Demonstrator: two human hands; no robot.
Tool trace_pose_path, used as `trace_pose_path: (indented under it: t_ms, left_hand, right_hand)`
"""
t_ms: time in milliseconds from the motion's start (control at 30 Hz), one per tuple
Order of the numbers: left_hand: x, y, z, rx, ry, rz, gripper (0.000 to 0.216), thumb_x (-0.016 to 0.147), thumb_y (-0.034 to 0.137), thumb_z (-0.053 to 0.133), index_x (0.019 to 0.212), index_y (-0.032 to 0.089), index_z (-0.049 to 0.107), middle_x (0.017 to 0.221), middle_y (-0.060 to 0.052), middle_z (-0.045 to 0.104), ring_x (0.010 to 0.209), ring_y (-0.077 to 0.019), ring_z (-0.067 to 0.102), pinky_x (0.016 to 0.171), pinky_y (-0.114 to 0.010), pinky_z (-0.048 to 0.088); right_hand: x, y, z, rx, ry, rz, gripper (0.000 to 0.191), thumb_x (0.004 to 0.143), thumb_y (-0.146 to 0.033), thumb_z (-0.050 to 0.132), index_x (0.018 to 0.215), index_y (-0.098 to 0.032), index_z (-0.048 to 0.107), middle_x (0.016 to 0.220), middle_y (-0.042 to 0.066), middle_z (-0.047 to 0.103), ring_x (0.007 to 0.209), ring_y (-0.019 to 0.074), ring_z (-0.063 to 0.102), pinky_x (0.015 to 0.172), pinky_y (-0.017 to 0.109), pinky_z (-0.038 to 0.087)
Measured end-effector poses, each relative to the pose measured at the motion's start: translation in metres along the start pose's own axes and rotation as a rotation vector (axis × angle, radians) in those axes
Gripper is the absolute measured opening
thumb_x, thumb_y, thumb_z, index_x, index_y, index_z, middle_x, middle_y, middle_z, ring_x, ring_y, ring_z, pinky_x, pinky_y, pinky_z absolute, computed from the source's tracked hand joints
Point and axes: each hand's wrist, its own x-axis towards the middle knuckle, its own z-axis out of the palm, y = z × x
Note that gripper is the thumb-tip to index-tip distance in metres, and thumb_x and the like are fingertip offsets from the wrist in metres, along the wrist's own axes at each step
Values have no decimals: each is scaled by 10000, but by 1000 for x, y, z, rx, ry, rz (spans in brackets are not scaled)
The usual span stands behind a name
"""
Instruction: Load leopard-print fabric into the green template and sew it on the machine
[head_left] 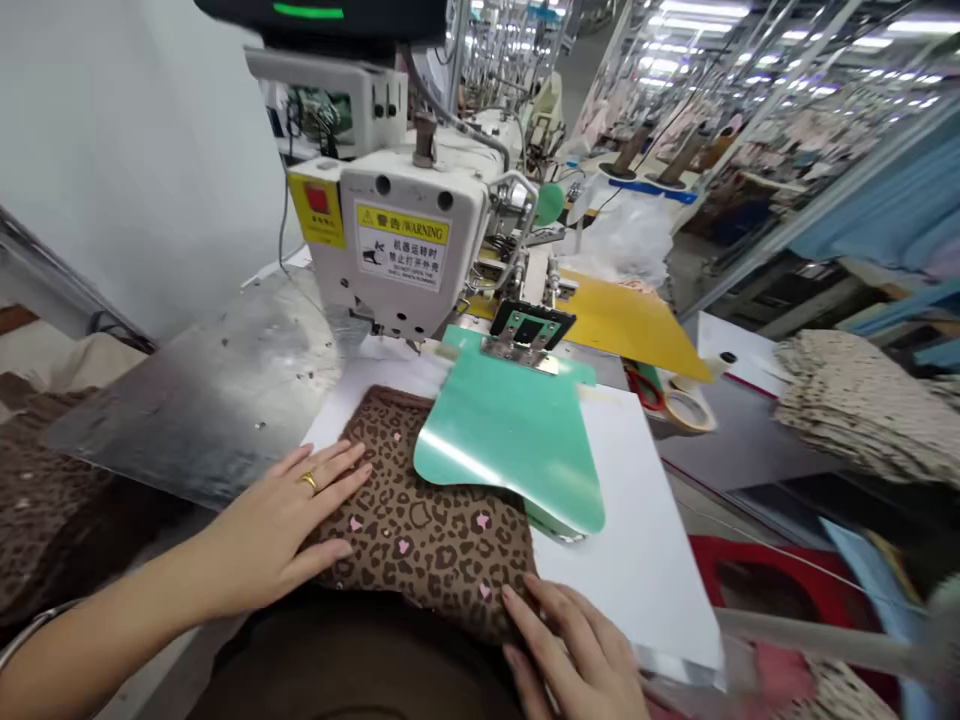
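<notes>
A brown leopard-print fabric piece (427, 540) with small pink spots lies on a white sheet (637, 500) in front of the sewing machine (412, 230). My left hand (292, 520), with a ring on one finger, rests flat on the fabric's left side, fingers stretched out. At its lower right corner, my right hand (570, 650) touches the edge with extended fingers; the lower part of this hand is cut off by the frame. A green plastic template (517, 420) covers the fabric's upper right part. Behind it stands a metal clamp (529, 335).
A bare metal plate (255, 370) extends to the left. Red-handled scissors (645, 388) and a tape roll (688, 410) lie right of the machine, near a yellow sheet (622, 320). Stacked speckled fabric (862, 400) sits far right. More leopard-print fabric (52, 490) hangs at left.
</notes>
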Motion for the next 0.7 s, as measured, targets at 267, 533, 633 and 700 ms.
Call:
trace_pose_path:
  t_ms: [267, 533, 633, 700]
  left_hand:
    - [8, -4, 24, -7, 49, 31, 612, 1007, 480, 420, 1577, 343, 243, 1610, -1, 381, 1413, -259, 464, 1242, -436, 195]
    - [8, 3, 22, -75, -1, -35, 549, 1035, 517, 356, 1553, 355, 274, 1626, -6, 354, 1436, -283, 426, 1230, -516, 192]
    - [10, 5, 20, -73, -6, -57, 523, 1049, 520, 300, 1538, 335, 305, 1620, -13, 364, 1447, -269, 409, 1235, -520, 201]
    - [10, 4, 18, -62, -24, -45, 528, 1047, 522, 300, 1534, 320, 321, 1617, -28, 369, 1441, -281, 419, 1227, -533, 230]
  right_hand:
    - [13, 1, -21, 228, -44, 231, 296, 972, -153, 539, 1248, -234, 609, 1190, 119, 603, 1117, 230, 604, 873, 387, 590]
    - [28, -6, -19, 461, -90, 239, 229, 946, -118, 537, 1078, -235, 683, 1081, 92, 639, 1012, 214, 641, 830, 371, 597]
    - [34, -2, -24, 520, -120, 261, 255, 934, -110, 538, 1072, -246, 703, 1097, 90, 640, 1050, 205, 647, 862, 349, 600]
    - [35, 0, -27, 500, -117, 226, 254, 929, -111, 544, 1075, -239, 707, 1097, 95, 646, 1039, 206, 655, 856, 348, 601]
